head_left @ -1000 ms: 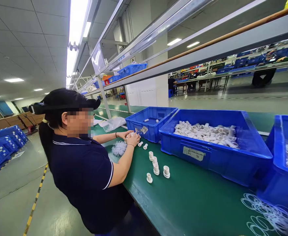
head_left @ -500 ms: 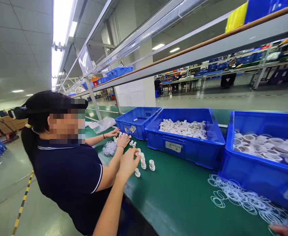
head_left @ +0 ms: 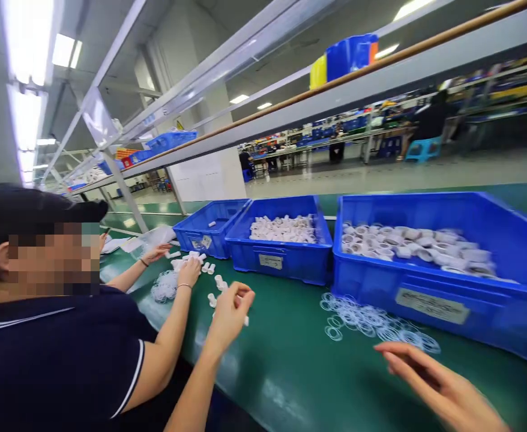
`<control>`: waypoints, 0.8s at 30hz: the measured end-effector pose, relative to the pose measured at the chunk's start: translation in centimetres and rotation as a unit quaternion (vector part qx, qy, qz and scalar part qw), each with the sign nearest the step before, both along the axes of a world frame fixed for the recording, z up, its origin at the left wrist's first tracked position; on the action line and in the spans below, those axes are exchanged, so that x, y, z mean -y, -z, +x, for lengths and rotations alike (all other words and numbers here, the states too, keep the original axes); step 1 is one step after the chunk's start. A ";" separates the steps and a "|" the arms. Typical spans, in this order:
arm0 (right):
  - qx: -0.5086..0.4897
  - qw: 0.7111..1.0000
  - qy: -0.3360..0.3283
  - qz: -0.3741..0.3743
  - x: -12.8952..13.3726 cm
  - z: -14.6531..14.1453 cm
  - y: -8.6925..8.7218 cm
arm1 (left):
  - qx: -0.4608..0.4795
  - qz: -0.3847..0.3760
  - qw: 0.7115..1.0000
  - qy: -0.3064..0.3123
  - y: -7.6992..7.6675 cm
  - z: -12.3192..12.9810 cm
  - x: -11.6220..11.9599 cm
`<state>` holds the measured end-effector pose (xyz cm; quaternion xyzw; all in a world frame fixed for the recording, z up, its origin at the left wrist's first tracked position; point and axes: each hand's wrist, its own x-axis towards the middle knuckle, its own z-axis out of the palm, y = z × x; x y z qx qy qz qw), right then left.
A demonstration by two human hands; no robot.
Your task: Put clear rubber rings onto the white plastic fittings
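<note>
Over the green table [head_left: 281, 366], my left hand [head_left: 227, 315] is raised with its fingers curled together. Whatever may be between the fingertips is hidden. Small white plastic fittings stand around it: one white fitting [head_left: 212, 300] to its left, others behind, and one partly covered beside the fingers. My right hand [head_left: 443, 387] hovers at the lower right, fingers stretched out and slightly apart from the thumb, with nothing visible in them. Just beyond its fingertips lies a loose pile of thin clear rings [head_left: 367, 318].
A large blue bin [head_left: 506, 300] holds wide white rings. Left of it are a blue bin [head_left: 240, 258] full of white fittings and a nearly bare blue bin [head_left: 185, 237]. A co-worker [head_left: 65, 360] sits close at left, hands on fittings beside another ring pile [head_left: 164, 287].
The view has turned right. My right hand, barely showing at the corner before, is now in view by the rings. My left hand stays near the fittings.
</note>
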<state>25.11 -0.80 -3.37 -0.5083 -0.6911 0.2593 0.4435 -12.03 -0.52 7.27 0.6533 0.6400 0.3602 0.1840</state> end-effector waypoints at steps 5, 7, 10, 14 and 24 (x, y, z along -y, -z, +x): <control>0.027 0.990 -0.104 -0.087 2.3 -3.2 -1.6 | 0.246 -0.100 0.943 0.201 5.8 13.1 0.3; 0.073 0.986 -0.130 -0.071 2.9 -3.9 -1.7 | 0.301 -0.134 0.919 0.216 7.8 16.7 -0.2; 0.136 0.985 -0.101 -0.015 3.2 -3.9 -1.7 | 0.374 -0.181 0.883 0.218 9.2 19.2 -1.1; 0.156 0.987 -0.020 0.029 2.7 -2.8 -2.0 | 0.472 -0.285 0.797 0.246 8.8 18.9 -1.5; 0.211 0.971 0.110 0.017 0.8 0.4 -1.8 | 0.574 -0.273 0.750 0.186 7.3 17.3 -1.5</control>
